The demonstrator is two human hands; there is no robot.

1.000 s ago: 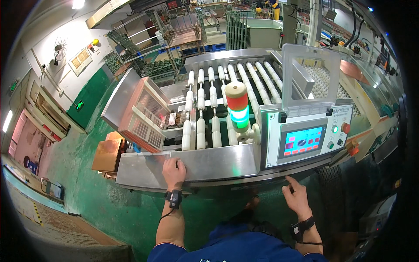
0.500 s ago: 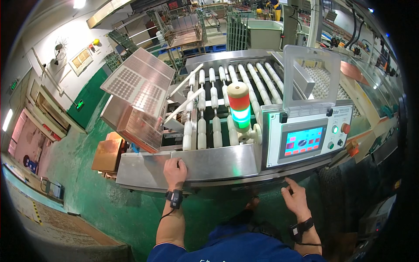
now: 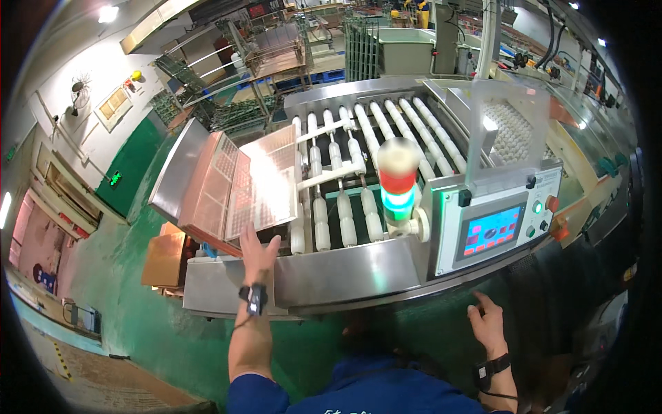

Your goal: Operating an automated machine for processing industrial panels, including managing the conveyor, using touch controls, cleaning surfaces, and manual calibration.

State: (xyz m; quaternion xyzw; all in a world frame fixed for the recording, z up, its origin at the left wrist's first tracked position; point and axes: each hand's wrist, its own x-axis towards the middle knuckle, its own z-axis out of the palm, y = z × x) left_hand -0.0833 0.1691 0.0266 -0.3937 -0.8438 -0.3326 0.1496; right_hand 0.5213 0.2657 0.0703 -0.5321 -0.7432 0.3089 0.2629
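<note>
My left hand [image 3: 256,254], fingers spread and holding nothing, is at the front steel rim of a roller conveyor [image 3: 345,269]. Its fingertips come close to the lower edge of a thin patterned copper panel [image 3: 265,186]; whether they touch it I cannot tell. That panel slopes over the leftmost rollers, near two white arms [image 3: 331,177]. Left of it, similar copper panels [image 3: 207,179] lean against a tilted steel plate [image 3: 176,165]. My right hand [image 3: 488,323] hangs in front of the machine, below the control panel [image 3: 496,221], with index finger and thumb apart and nothing in it.
A signal tower [image 3: 398,179], lit green under red, rises from the front rim. A clear plastic cover [image 3: 509,131] stands raised above the touchscreen [image 3: 489,233]. Copper-coloured boards [image 3: 164,255] are stacked low at the left. Racks [image 3: 358,52] and a pale tank [image 3: 407,52] stand behind.
The patterned panel has swung down rightward over the rollers, and the white arms have swung rightward and down. My left hand has opened out and shifted left toward the panels. My right hand stays low.
</note>
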